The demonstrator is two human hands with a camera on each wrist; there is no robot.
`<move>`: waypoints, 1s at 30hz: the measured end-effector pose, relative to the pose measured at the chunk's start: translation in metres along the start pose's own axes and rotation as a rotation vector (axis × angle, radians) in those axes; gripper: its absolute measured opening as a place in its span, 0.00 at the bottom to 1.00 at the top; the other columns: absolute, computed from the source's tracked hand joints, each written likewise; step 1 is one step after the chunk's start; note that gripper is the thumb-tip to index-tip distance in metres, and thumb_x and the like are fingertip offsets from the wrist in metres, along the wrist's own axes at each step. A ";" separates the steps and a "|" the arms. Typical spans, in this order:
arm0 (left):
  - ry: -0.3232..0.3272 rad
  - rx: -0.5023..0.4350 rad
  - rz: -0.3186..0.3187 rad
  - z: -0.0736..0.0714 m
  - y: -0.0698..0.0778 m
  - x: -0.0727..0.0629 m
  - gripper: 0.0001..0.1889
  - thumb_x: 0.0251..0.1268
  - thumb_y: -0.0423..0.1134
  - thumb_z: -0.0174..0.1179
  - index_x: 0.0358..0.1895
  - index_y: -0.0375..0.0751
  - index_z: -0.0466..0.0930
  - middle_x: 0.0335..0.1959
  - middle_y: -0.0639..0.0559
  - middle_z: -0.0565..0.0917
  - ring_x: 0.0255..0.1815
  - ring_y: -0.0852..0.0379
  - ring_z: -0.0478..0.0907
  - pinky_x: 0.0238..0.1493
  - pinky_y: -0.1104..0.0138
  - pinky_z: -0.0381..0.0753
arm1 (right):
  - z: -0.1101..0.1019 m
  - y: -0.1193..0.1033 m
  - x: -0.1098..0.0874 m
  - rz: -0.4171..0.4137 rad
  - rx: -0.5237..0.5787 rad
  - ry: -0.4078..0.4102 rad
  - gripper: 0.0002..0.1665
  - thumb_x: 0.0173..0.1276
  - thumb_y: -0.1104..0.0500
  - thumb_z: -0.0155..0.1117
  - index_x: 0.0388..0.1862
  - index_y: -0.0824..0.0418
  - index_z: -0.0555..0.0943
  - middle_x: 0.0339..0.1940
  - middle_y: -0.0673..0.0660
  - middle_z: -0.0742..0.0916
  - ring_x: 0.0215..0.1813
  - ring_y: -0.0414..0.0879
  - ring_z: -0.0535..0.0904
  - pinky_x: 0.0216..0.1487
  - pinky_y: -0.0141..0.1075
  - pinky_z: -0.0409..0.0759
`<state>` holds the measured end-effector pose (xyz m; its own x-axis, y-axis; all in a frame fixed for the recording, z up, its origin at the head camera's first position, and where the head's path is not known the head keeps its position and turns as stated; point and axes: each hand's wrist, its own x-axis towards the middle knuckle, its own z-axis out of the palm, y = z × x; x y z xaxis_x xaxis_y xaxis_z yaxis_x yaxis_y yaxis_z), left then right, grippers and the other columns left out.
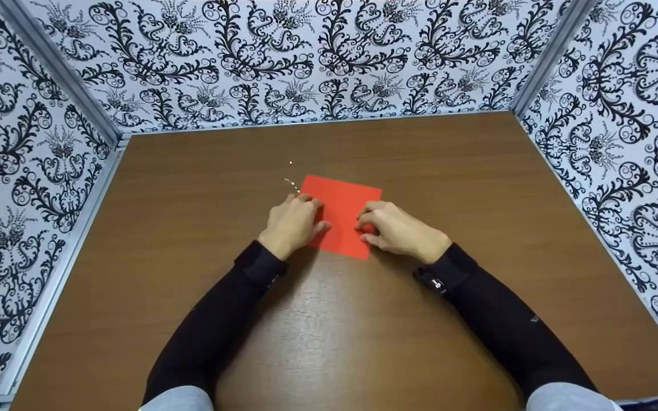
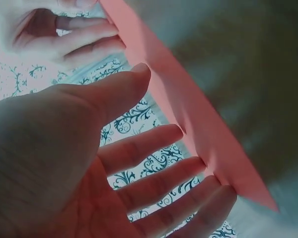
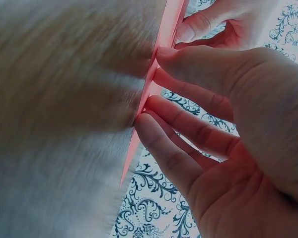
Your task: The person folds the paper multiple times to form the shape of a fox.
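A square sheet of red paper [image 1: 341, 220] lies flat on the table, slightly turned, between both hands. On its left side rests my left hand [image 1: 292, 224], the fingers spread along that edge and the thumb reaching inward over the sheet. My right hand [image 1: 397, 228] is at the opposite side, its fingers bent and the fingertips touching the paper's top. From the left wrist, the paper [image 2: 188, 109] appears edge-on beneath the extended fingertips. In the right wrist view, the thumb and fingertips of the right hand [image 3: 203, 114] touch the paper [image 3: 131, 153], slightly apart from each other.
The brown wooden table [image 1: 317, 342] extends around the paper. Small pale specks [image 1: 292, 183] lie just beyond the left hand. Patterned black-and-white walls [image 1: 329, 57] with grey metal posts [image 1: 57, 68] enclose the back and sides.
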<state>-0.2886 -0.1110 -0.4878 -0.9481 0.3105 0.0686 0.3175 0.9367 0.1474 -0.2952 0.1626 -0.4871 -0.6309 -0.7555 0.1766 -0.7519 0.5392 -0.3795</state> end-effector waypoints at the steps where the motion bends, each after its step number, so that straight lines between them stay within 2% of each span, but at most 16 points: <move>1: 0.002 -0.010 0.000 -0.002 -0.001 0.001 0.28 0.81 0.60 0.75 0.72 0.46 0.90 0.74 0.42 0.90 0.70 0.33 0.88 0.53 0.35 0.97 | 0.000 0.000 0.000 0.000 0.005 0.002 0.10 0.78 0.66 0.81 0.54 0.68 0.95 0.56 0.64 0.93 0.58 0.60 0.93 0.65 0.53 0.93; 9: 0.029 -0.096 -0.010 -0.015 -0.011 0.016 0.18 0.82 0.55 0.75 0.60 0.47 0.93 0.61 0.43 0.92 0.64 0.36 0.91 0.54 0.38 0.96 | -0.003 0.001 0.001 -0.021 -0.012 0.037 0.06 0.77 0.67 0.81 0.50 0.66 0.96 0.52 0.63 0.93 0.55 0.58 0.92 0.62 0.51 0.94; 15: 0.023 -0.140 -0.020 -0.018 -0.023 0.030 0.17 0.82 0.52 0.75 0.58 0.44 0.94 0.57 0.42 0.92 0.61 0.38 0.92 0.57 0.41 0.95 | -0.002 0.000 -0.001 -0.059 -0.041 0.054 0.03 0.77 0.68 0.80 0.46 0.64 0.95 0.46 0.61 0.91 0.48 0.55 0.92 0.52 0.46 0.95; 24: 0.056 -0.135 -0.053 -0.019 -0.041 0.054 0.13 0.81 0.48 0.76 0.45 0.42 0.91 0.49 0.42 0.91 0.54 0.39 0.92 0.52 0.42 0.93 | 0.001 -0.005 -0.002 -0.047 -0.061 0.044 0.03 0.78 0.69 0.78 0.42 0.62 0.94 0.43 0.60 0.91 0.45 0.52 0.92 0.48 0.44 0.95; 30: 0.080 -0.100 -0.019 -0.013 -0.046 0.064 0.12 0.80 0.45 0.76 0.46 0.38 0.92 0.50 0.37 0.92 0.56 0.35 0.93 0.55 0.41 0.95 | 0.003 -0.005 -0.004 -0.046 -0.045 0.027 0.04 0.80 0.69 0.77 0.43 0.63 0.95 0.43 0.60 0.91 0.44 0.53 0.92 0.47 0.44 0.95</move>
<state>-0.3638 -0.1365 -0.4776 -0.9508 0.2751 0.1425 0.3033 0.9204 0.2467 -0.2879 0.1618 -0.4884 -0.6001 -0.7698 0.2175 -0.7875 0.5207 -0.3296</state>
